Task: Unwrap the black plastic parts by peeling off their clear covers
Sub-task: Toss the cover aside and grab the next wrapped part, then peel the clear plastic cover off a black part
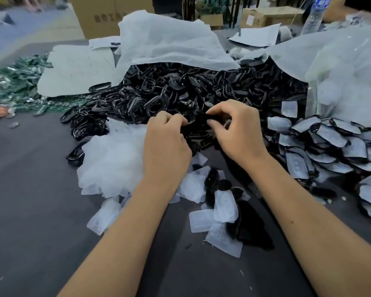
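Grey tabletop [41, 221] fills the view, with a white sheet [169, 43] draped at the back over a large heap of bare black plastic parts [180, 88]. To the right lies a spread of still-covered parts [334, 142], each black piece under a pale film. Left of centre sits a mound of peeled clear covers [111, 159], and more loose covers [223, 206] lie scattered between the forearms.

At the front edge of the heap, the left hand [166, 138] and right hand [238, 129] meet around one black part [196, 122]. Both have fingers curled and pinching it from opposite sides; whether the right fingertips already hold a film edge cannot be told, since the piece is mostly hidden.

Judging by its look, the part is light, stiff and glossy, so probably slippery, while its cover is thin, soft and clingy. A sensible hold would be the rigid rim in one hand, with the other picking at a corner of the film and peeling along the length.
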